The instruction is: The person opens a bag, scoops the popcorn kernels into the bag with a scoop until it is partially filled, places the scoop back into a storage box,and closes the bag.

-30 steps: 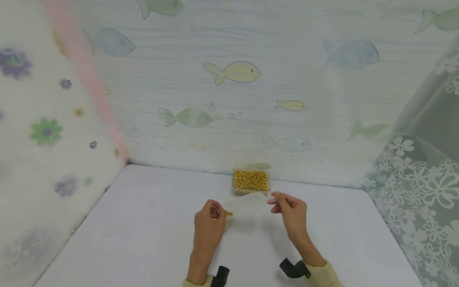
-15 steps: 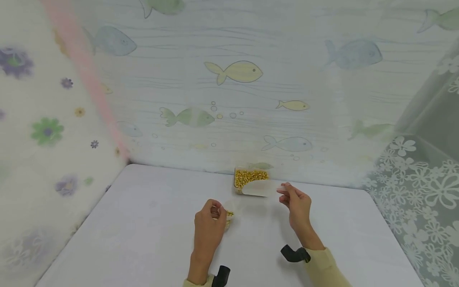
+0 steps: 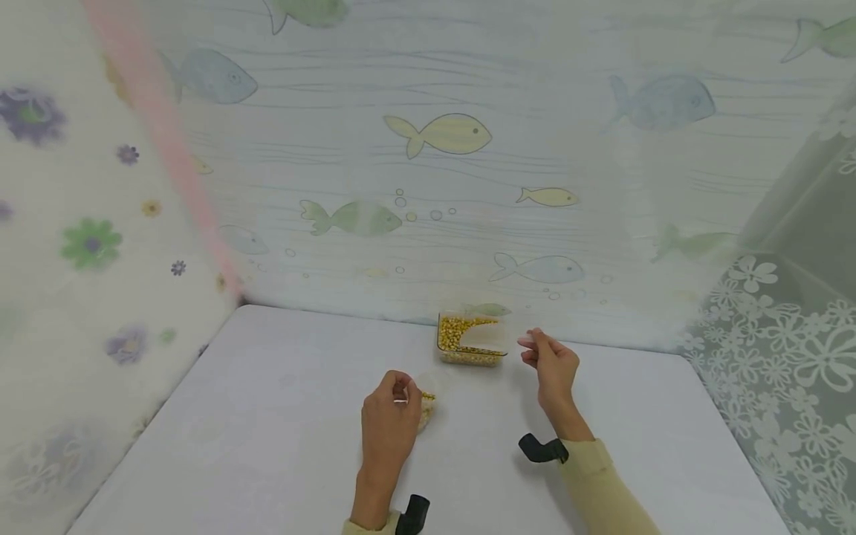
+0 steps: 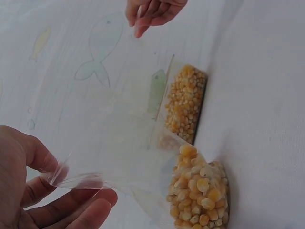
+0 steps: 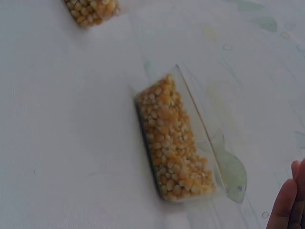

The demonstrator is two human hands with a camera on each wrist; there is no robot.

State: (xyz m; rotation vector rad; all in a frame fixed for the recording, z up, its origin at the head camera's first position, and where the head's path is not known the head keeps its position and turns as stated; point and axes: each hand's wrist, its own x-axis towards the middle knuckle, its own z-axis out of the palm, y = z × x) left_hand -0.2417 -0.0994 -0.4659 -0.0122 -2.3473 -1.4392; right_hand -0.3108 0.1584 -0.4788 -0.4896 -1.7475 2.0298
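Note:
My left hand (image 3: 391, 420) pinches the top of a clear plastic bag (image 4: 136, 183) between thumb and fingers. Yellow corn kernels (image 4: 198, 193) fill the bag's lower part, which rests on the table. Farther back stands a clear rectangular container (image 3: 470, 359) of corn. My right hand (image 3: 556, 371), raised at the container's right, pinches a pale, rounded, scoop-like piece (image 3: 483, 338) that overlaps the kernels in the head view. Just the fingers (image 5: 284, 202) of that hand show at the right wrist view's edge; the pale piece is hard to make out there.
A white-covered table (image 3: 267, 416) lies under everything. The container stands close to the back wall covering (image 3: 348, 290), printed with fish. A flower-patterned sheet (image 3: 87, 319) hangs at the left, and lace-like fabric (image 3: 789, 371) at the right.
My right hand has moved away from me and slightly right, carrying the pale piece from in front of the container to over its kernels. The left hand stays at the bag.

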